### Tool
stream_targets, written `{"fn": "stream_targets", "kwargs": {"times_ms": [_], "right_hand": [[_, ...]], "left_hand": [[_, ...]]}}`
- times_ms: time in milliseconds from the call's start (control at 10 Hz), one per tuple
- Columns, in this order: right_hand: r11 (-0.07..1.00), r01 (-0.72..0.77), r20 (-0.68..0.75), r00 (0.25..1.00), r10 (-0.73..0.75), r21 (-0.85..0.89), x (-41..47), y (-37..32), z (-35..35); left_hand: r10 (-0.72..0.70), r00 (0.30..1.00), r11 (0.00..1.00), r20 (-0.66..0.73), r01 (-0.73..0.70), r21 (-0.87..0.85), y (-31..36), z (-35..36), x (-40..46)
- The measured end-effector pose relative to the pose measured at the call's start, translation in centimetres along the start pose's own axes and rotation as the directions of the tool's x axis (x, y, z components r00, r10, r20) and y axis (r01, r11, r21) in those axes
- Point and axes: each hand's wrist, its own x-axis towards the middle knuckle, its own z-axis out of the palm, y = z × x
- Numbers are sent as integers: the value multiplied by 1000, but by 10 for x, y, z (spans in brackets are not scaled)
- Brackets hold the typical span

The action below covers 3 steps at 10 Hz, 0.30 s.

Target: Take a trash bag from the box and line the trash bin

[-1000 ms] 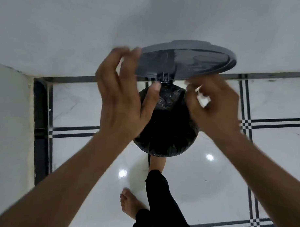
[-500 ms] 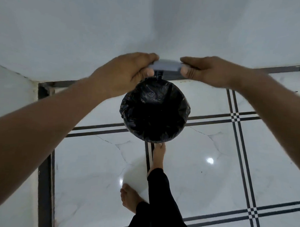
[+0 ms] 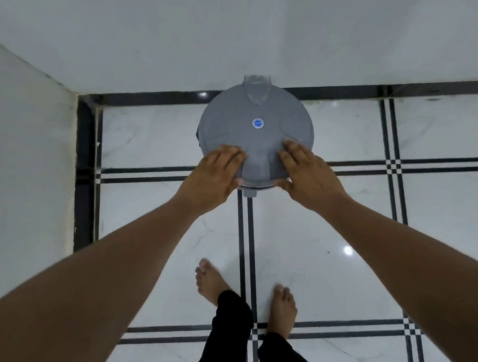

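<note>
The trash bin (image 3: 257, 135) stands on the floor just beyond both hands, closed by its round grey lid (image 3: 250, 143), which lies flat and carries 1 small blue round sticker at its centre. A thin dark sliver, perhaps the trash bag (image 3: 197, 137), shows at the lid's left edge, beyond the left hand (image 3: 212, 177); the right hand (image 3: 308, 172) rests on the lid's near edge.

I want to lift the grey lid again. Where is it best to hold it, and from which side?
Probably by the near rim of the grey lid, coming from the front where the left hand and right hand lie flat. The tab at the far edge looks like the hinge.
</note>
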Motion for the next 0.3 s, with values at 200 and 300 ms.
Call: {"fn": "stream_targets", "kwargs": {"times_ms": [200, 300], "right_hand": [[980, -159, 200, 971, 133, 121, -11, -13, -35], [968, -138, 181, 978, 100, 211, -21, -23, -102]], "left_hand": [[-257, 955, 955, 148, 275, -114, 43, -27, 10], [-272, 955, 955, 116, 283, -90, 61, -88, 16]]}}
